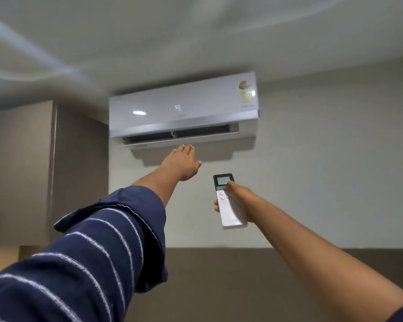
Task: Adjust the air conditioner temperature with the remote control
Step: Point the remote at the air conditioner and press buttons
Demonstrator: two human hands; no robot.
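The right hand (pixel 236 198) wraps its fingers (pixel 216 205) around a slim white remote control (pixel 228 205); fingertips show at the remote's left edge, and the thumb lies across its face, its tip at the lower corner of the small grey screen. The remote stands nearly upright, dark screen end up, held out in the air before the pale wall (pixel 323 170), below and a little right of the air conditioner's middle. The bare right forearm runs down to the lower right corner.

The left hand (pixel 183 162) is flat and empty, fingers straight and pressed together, thumb out to the right, reaching up just beneath the open vent flap of the air conditioner (pixel 184 110); whether the fingertips touch the flap I cannot tell. Its arm wears a navy sleeve (pixel 91 247) with thin white stripes, pushed up from the wrist.

The white air conditioner hangs high on the wall under the ceiling, lit digits glowing on its front and a sticker at its right end. A tall grey cabinet (pixel 44 170) stands to its left.
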